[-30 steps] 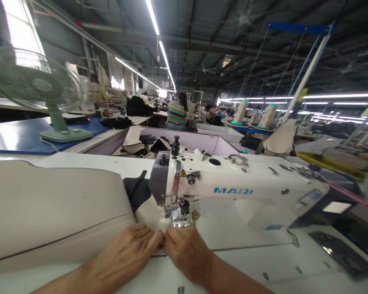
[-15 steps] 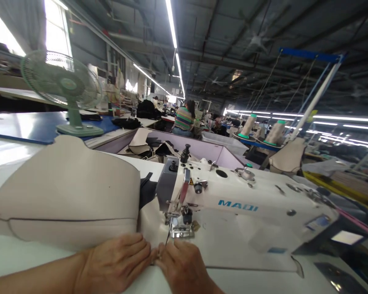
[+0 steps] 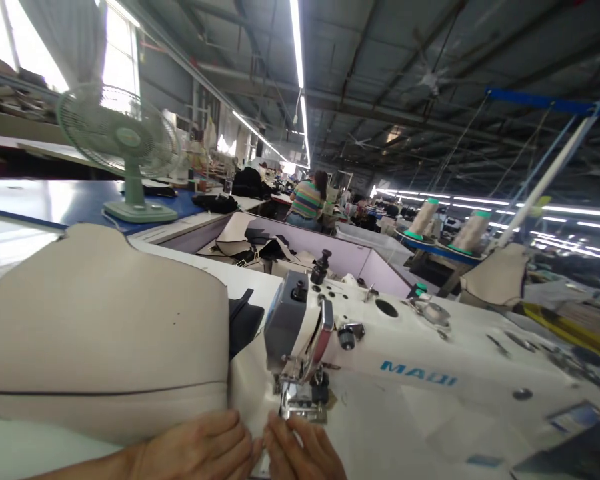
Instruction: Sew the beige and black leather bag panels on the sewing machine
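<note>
A large beige leather-like panel [image 3: 125, 313] with a dark seam line lies to the left of the white sewing machine [image 3: 410, 333]. Its narrower part [image 3: 253, 380] runs under the machine's head, beside the metal presser foot [image 3: 303, 403]. My left hand [image 3: 205, 443] is closed on the near edge of the panel, fingers bent. Close beside it, just in front of the presser foot, my right hand [image 3: 303, 450] pinches the same edge. The fingertips of both hands almost meet, and the pinched edge is mostly hidden. A black piece [image 3: 245, 323] shows behind the panel.
A green desk fan [image 3: 130, 147] stands on a blue surface at the left. Behind the machine, a lilac-walled bin [image 3: 320, 237] holds beige and black pieces. Thread cones [image 3: 423, 219] stand at the right. A person in a striped top [image 3: 307, 199] is farther back.
The view has shifted, so the machine and both hands appear lower in the picture. Both hands stay at the panel's edge, with the right hand's fingers slightly more extended towards the presser foot.
</note>
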The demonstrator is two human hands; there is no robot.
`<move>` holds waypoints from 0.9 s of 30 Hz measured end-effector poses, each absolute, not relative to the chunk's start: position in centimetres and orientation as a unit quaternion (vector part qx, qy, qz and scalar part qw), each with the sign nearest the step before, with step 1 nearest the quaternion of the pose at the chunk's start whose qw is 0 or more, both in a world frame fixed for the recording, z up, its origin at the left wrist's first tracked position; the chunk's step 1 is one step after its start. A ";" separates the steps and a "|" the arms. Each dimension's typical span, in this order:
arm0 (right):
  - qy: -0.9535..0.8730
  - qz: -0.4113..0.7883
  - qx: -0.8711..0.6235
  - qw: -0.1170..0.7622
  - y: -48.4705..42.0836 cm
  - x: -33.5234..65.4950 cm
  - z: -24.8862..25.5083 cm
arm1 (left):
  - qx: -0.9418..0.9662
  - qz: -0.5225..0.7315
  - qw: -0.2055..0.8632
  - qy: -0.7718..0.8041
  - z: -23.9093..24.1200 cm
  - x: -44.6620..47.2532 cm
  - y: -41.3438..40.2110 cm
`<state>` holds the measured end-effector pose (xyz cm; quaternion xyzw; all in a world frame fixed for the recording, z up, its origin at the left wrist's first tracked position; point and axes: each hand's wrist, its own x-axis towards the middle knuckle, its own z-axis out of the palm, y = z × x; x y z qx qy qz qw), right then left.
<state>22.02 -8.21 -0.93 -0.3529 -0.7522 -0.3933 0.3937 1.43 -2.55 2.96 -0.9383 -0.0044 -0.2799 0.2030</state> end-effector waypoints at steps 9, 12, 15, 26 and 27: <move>-0.724 -0.351 -0.458 0.379 -8.8 21.7 -0.6 | -0.937 -0.279 0.208 -0.015 3.8 2.7 -2.1; -0.756 -0.306 -0.479 0.323 -9.7 21.9 -0.4 | -0.941 -0.276 0.193 -0.030 3.9 2.9 -2.1; -0.761 -0.294 -0.492 0.302 -10.1 22.1 -0.2 | -0.945 -0.267 0.186 -0.036 3.6 2.9 -1.8; -0.757 -0.316 -0.506 0.267 -9.3 22.2 -0.2 | -0.954 -0.230 0.186 -0.053 3.8 3.3 -0.8; -0.750 -0.322 -0.502 0.285 -9.1 22.1 -0.4 | -0.954 -0.232 0.180 -0.055 3.7 3.3 -0.7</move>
